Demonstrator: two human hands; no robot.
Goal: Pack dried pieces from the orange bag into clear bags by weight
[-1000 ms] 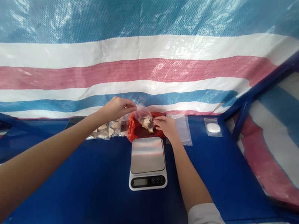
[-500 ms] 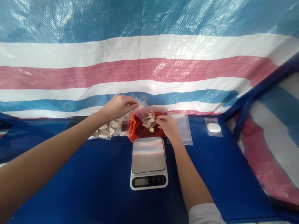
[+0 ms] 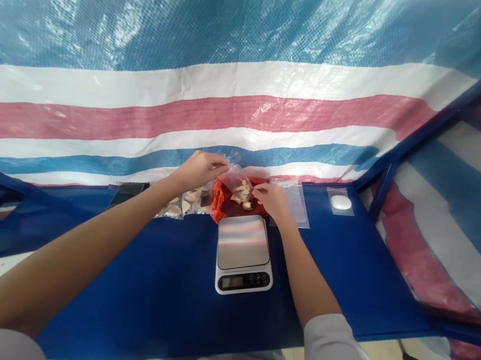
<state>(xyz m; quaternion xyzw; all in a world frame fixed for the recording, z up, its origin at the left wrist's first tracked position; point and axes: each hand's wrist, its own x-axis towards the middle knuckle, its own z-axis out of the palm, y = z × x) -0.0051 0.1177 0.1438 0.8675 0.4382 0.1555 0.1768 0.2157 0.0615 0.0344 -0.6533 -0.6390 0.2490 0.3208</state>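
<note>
My left hand point(image 3: 202, 170) pinches the upper left edge of a clear plastic bag point(image 3: 236, 175). Pale dried pieces point(image 3: 243, 191) show inside or behind the clear film. Close to the bag's right side, my right hand point(image 3: 272, 199) has its fingers closed by the pieces; it seems to grip the bag's edge there. Under both hands a red plastic bag point(image 3: 218, 199) lies open, with more pale pieces in it. Just in front stands a white kitchen scale point(image 3: 245, 244) with a bare metal plate and a dark display.
Filled clear bags point(image 3: 191, 200) of pale pieces lie left of the red bag, beside a dark flat phone-like object point(image 3: 127, 194). Flat clear bags point(image 3: 298, 204) lie to the right, and a white oval object point(image 3: 341, 202) farther right. Striped sheeting point(image 3: 189, 99) rises behind the blue table point(image 3: 150, 287).
The view has shifted slightly, showing more of the dark flat object at left. Both hands stay at the clear bag, which now appears fuller with pale pieces.
</note>
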